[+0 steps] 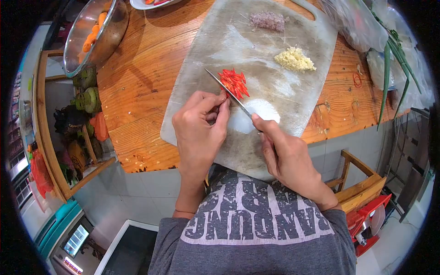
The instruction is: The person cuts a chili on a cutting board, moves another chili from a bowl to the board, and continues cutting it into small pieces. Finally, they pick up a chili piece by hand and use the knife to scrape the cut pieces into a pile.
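Note:
My right hand [291, 151] grips a knife [219, 81] by its handle, the blade slanting up and left across the cutting board [192, 78]. Thumb and fingers of my left hand [200, 123] are pinched together against the near side of the blade, around a bit of red chili mostly hidden by the fingertips. Just beyond the blade lies a small heap of sliced red chili [236, 82]. Minced pale yellow garlic [294, 59] sits farther right, and chopped purplish shallot [267, 21] at the far end. A whitish round patch [263, 112] shows under the knife.
The board rests on a wooden table [137, 96], its near edge overhanging toward my body. A metal bowl [117, 39] with carrots [91, 36] stands far left, near a white dish [151, 3]. Plastic bags [362, 30] and green onions [398, 55] lie at right.

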Motion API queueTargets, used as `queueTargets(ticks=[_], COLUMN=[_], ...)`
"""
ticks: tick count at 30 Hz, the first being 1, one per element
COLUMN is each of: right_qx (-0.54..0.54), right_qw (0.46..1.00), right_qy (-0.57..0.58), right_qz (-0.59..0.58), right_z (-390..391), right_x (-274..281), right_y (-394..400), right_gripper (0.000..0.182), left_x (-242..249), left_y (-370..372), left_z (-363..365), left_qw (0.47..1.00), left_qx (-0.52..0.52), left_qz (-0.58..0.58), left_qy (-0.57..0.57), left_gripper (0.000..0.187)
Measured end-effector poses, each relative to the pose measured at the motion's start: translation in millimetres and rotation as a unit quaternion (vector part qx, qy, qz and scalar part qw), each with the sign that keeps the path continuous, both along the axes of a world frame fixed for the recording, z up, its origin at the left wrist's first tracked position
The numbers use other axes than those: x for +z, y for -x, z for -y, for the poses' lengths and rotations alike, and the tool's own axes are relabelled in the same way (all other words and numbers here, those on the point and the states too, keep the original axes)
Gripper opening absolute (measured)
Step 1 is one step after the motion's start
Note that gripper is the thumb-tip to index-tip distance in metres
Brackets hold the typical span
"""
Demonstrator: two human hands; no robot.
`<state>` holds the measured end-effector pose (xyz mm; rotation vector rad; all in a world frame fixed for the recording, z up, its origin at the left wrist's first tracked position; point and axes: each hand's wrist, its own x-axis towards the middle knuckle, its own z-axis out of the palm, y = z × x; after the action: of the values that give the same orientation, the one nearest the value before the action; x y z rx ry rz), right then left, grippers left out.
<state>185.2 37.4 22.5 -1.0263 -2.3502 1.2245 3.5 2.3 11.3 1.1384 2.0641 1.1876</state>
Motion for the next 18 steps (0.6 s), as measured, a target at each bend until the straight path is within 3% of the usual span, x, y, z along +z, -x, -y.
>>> queueTargets(ticks=[8,11,18], right_qx=[0.026,0.022,0.009], right_qw=[0.997,0.996,0.999], right_qy=[-0.039,-0.024,-0.024], right_qz=[0.054,0.089,0.046], right_z=[-6,-6,11], right_x=[-7,-6,-8], right_y=[15,23,-7], right_gripper=[0.053,0.047,0.052], left_x=[1,-2,-10], left_y=[0,0,1], left_z=[0,1,0], left_qw=[1.0,1.0,0.999], left_qx=[-0.003,-0.001,0.035], left_qz=[-0.007,-0.013,0.006], left_qy=[-0.001,-0.007,-0.039], left_gripper=[0.011,0.01,0.009])
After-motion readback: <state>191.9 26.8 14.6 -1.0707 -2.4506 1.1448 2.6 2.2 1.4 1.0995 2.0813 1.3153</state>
